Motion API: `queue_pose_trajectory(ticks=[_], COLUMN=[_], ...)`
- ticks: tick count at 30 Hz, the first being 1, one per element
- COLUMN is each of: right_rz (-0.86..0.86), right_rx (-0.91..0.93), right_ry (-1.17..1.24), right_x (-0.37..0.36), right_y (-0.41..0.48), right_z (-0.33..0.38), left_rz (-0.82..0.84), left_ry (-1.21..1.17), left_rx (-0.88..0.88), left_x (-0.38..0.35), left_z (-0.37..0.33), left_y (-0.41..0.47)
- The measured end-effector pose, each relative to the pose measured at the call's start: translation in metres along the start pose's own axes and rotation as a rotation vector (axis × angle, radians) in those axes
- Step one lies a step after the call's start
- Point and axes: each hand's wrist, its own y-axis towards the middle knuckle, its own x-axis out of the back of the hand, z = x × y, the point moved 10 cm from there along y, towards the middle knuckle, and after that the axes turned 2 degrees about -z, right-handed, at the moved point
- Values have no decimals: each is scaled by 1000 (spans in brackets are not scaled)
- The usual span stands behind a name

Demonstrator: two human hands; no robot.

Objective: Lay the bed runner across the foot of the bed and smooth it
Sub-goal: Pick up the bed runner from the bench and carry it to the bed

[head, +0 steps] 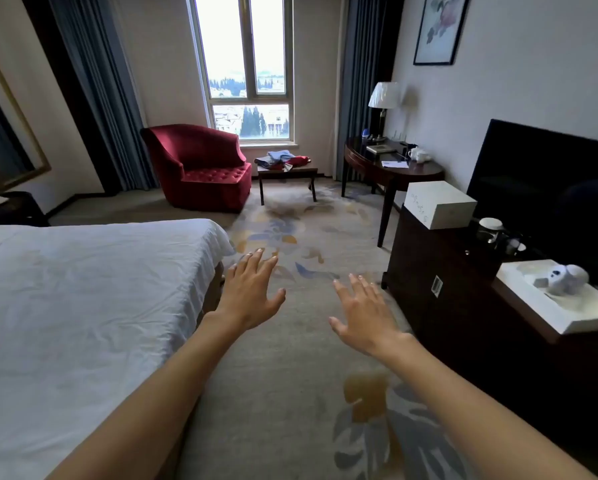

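Observation:
A bed [83, 306] with a wrinkled white cover fills the left side; its foot edge runs along the aisle beside me. My left hand [252, 289] hovers palm down just off the bed's corner, fingers spread, holding nothing. My right hand [363, 313] is stretched out over the patterned carpet, also spread and empty. On a low bench [287, 173] under the window lies a folded pile of blue and red fabric [280, 159], which may be the bed runner; I cannot tell for sure.
A red armchair [200, 168] stands by the window. A dark cabinet [464, 289] along the right wall carries a white box [439, 202], cups, a tray and a television [547, 188]. A round desk [391, 168] with a lamp sits beyond. Carpeted aisle [297, 358] runs between bed and cabinet.

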Motion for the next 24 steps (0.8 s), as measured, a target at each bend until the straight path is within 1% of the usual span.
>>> queue_pose_trajectory(ticks=[3,8,13,16,20,24], right_rz=[-7,-37,-19,-29,-28,-14], right_rx=[-28,-5,17,19,18,31], right_ry=[6,21,45,42,59,61], right_x=[-10,-18,-27,-30,-41,-65], right_y=[34,114,198,250,308,370], right_z=[-21,-54,-85,-104,-119,-132], left_rz=[-8,-39,7,-3,-10,-5], left_ry=[11,16,42,26,40,35], left_rx=[3,10,53,94,99,118], left_x=[-15,-37,-59,-66,-82,-108], left_z=[9,23,44,59,76,101], left_y=[39,117,196,241,289,340])
